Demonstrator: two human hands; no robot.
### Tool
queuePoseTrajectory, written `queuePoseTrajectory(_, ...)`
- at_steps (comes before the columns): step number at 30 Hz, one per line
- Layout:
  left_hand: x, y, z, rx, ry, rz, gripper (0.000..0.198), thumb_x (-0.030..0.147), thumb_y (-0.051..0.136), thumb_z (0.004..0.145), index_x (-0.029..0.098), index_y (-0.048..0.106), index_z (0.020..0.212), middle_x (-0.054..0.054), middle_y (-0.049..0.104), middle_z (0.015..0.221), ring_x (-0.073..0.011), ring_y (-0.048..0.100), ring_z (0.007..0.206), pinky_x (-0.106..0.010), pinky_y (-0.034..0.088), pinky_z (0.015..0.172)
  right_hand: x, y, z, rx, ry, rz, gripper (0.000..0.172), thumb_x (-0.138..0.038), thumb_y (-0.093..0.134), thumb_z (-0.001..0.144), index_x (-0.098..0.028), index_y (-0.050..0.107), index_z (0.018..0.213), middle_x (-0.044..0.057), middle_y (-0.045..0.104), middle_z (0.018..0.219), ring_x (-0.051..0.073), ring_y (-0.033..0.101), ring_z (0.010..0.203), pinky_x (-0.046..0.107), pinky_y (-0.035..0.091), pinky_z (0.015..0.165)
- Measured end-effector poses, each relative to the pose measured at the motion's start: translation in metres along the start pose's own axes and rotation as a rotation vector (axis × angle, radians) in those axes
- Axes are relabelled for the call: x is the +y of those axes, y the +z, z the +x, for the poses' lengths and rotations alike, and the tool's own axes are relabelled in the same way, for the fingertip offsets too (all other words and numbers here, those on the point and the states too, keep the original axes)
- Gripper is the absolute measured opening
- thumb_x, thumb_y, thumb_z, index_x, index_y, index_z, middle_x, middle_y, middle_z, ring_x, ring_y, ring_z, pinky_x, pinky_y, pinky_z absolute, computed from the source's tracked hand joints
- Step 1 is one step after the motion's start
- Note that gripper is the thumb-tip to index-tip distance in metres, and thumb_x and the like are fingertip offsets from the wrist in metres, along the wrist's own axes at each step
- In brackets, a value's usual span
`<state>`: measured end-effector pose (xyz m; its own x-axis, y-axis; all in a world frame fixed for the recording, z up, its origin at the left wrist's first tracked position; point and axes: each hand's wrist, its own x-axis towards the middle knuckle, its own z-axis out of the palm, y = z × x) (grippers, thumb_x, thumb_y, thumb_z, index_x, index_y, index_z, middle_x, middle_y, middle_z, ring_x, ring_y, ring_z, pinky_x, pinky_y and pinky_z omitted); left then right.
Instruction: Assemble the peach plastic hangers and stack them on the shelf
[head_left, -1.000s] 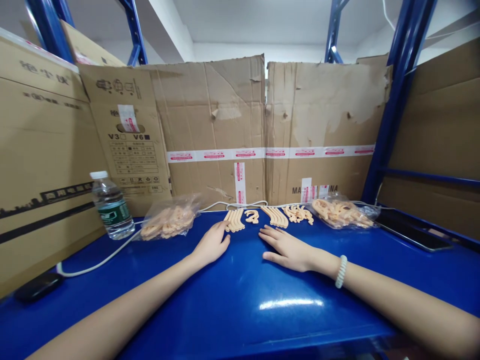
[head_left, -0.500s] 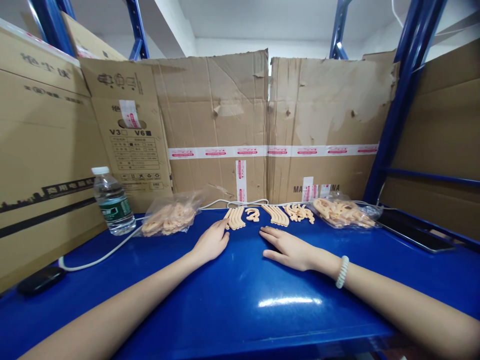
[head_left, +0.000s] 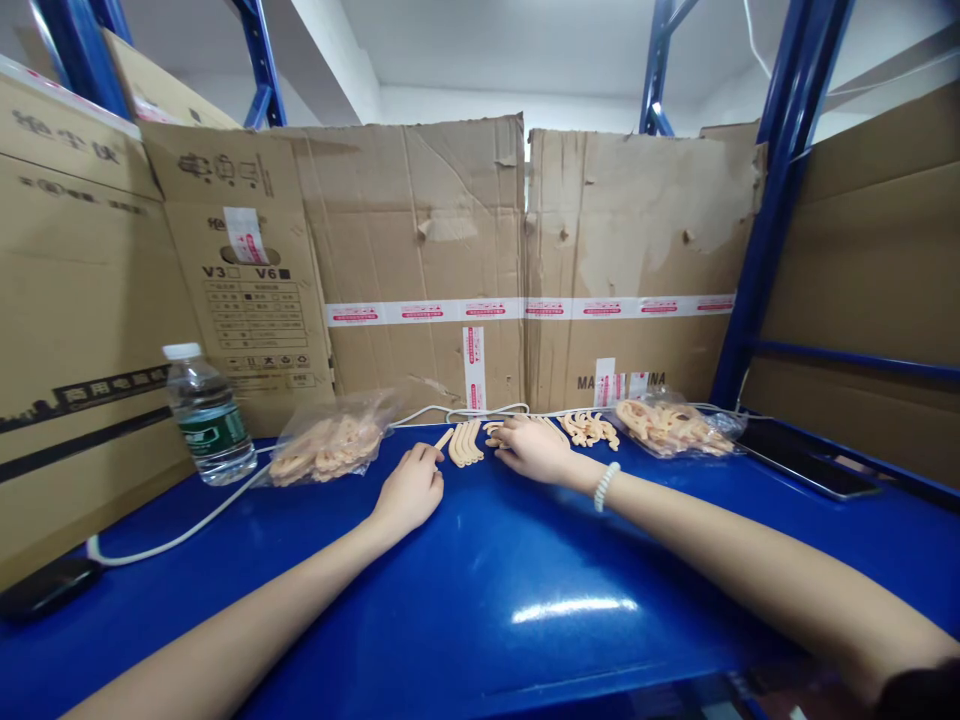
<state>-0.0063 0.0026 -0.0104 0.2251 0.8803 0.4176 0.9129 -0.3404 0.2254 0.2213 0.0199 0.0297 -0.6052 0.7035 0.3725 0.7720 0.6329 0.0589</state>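
Note:
My left hand (head_left: 409, 490) rests on the blue shelf top (head_left: 525, 590) with its fingers curled, and a thin peach curved strip (head_left: 444, 438) sticks out from its fingertips. Just right of it lies a row of like strips (head_left: 468, 443). My right hand (head_left: 534, 450), a white bead bracelet on its wrist, lies over another group of strips. Its fingers bend down onto small hooked peach pieces (head_left: 493, 430); whether anything is gripped is hidden. A loose heap of peach pieces (head_left: 590, 428) lies to its right.
Clear bags of peach pieces sit at left (head_left: 330, 447) and right (head_left: 671, 424). A water bottle (head_left: 208, 415), a white cable (head_left: 172, 540) and a black device (head_left: 45, 588) are at left, a dark tablet (head_left: 806, 456) at right. Cardboard sheets (head_left: 420, 250) wall the back and sides.
My right hand has moved forward and left from the bare shelf top onto the strips. My left hand has curled its fingers, and one strip now lies apart from the row at its fingertips.

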Motion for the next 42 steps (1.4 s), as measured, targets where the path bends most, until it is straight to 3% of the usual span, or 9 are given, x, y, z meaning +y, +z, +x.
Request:
queuePoseTrajectory(5, -0.003, -0.001, -0.001, 0.003, 0.012, -0.009, 0.019, 0.007, 0.047, 0.083, 0.015, 0.062, 0.093, -0.010, 0.057, 0.105, -0.0233, 0.058, 0.100, -0.033, 0.047, 0.088, 0.009, 0.014, 0.027, 0.005, 0.048, 0.078, 0.018, -0.022, 0.057, 0.088, -0.014, 0.069, 0.098, 0.013, 0.068, 0.097, 0.023, 0.062, 0.086, 0.029, 0.043, 0.074)
queuePoseTrajectory(9, -0.006, -0.004, 0.000, -0.002, 0.019, -0.014, 0.016, 0.008, 0.051, 0.083, 0.014, 0.064, 0.090, -0.009, 0.057, 0.102, -0.0218, 0.059, 0.096, -0.031, 0.047, 0.087, 0.019, 0.022, 0.036, 0.002, 0.056, 0.206, 0.009, -0.014, 0.062, 0.082, -0.014, 0.070, 0.080, 0.006, 0.068, 0.077, 0.018, 0.062, 0.074, 0.027, 0.043, 0.070)
queuePoseTrajectory(12, -0.009, -0.010, 0.002, -0.018, 0.015, -0.022, 0.012, 0.012, 0.057, 0.080, 0.014, 0.066, 0.087, -0.008, 0.059, 0.099, -0.0205, 0.062, 0.088, -0.030, 0.048, 0.082, 0.025, 0.021, 0.037, 0.066, 0.084, 0.330, 0.009, -0.013, 0.063, 0.081, -0.013, 0.070, 0.076, 0.005, 0.067, 0.075, 0.017, 0.061, 0.073, 0.027, 0.042, 0.071)
queuePoseTrajectory(18, -0.016, -0.019, 0.006, -0.046, 0.001, -0.013, 0.007, 0.016, 0.060, 0.077, 0.016, 0.066, 0.072, -0.005, 0.061, 0.092, -0.0172, 0.062, 0.075, -0.028, 0.048, 0.072, 0.020, 0.002, 0.007, 0.252, 0.220, 0.673, 0.023, -0.033, 0.052, 0.091, -0.013, 0.064, 0.096, 0.005, 0.066, 0.074, 0.015, 0.060, 0.066, 0.027, 0.046, 0.064)
queuePoseTrajectory(21, -0.016, -0.019, 0.009, -0.044, -0.023, 0.036, 0.013, 0.016, 0.060, 0.079, 0.016, 0.060, 0.066, -0.005, 0.060, 0.085, -0.0176, 0.060, 0.072, -0.029, 0.047, 0.069, 0.007, -0.003, -0.023, 0.231, 0.236, 0.900, 0.035, -0.047, 0.046, 0.092, -0.015, 0.059, 0.100, 0.003, 0.067, 0.070, 0.014, 0.064, 0.060, 0.028, 0.051, 0.060)
queuePoseTrajectory(24, -0.015, -0.018, 0.012, -0.046, -0.047, 0.088, 0.009, 0.012, 0.059, 0.082, 0.014, 0.059, 0.074, -0.004, 0.060, 0.083, -0.0174, 0.060, 0.075, -0.031, 0.047, 0.071, -0.007, -0.003, -0.048, 0.172, 0.265, 1.078, 0.043, -0.054, 0.054, 0.086, -0.014, 0.060, 0.098, 0.008, 0.072, 0.080, 0.016, 0.069, 0.064, 0.030, 0.055, 0.063)
queuePoseTrajectory(30, -0.017, -0.024, 0.010, -0.071, -0.089, 0.108, 0.006, 0.016, 0.058, 0.090, 0.013, 0.059, 0.096, 0.001, 0.060, 0.077, -0.0144, 0.060, 0.068, -0.031, 0.049, 0.068, -0.019, -0.012, -0.056, 0.148, 0.462, 1.528, 0.041, -0.041, 0.080, 0.066, -0.013, 0.071, 0.095, 0.009, 0.075, 0.087, 0.016, 0.070, 0.073, 0.030, 0.053, 0.074)
queuePoseTrajectory(39, -0.009, -0.028, 0.003, -0.059, -0.015, 0.057, 0.015, 0.007, 0.048, 0.089, 0.014, 0.060, 0.093, -0.006, 0.068, 0.087, -0.0199, 0.065, 0.083, -0.031, 0.047, 0.075, -0.022, -0.018, -0.058, 0.156, 0.569, 1.665, 0.027, -0.033, 0.077, 0.073, -0.013, 0.073, 0.091, 0.008, 0.075, 0.084, 0.015, 0.070, 0.073, 0.025, 0.053, 0.071)
queuePoseTrajectory(42, -0.004, -0.025, 0.001, -0.048, -0.004, 0.020, 0.014, 0.016, 0.050, 0.090, 0.015, 0.060, 0.099, -0.008, 0.070, 0.085, -0.0237, 0.067, 0.083, -0.031, 0.046, 0.072, -0.022, -0.013, -0.059, 0.128, 0.582, 1.667, 0.026, -0.031, 0.078, 0.072, -0.014, 0.073, 0.090, 0.008, 0.074, 0.084, 0.013, 0.069, 0.072, 0.024, 0.053, 0.070)
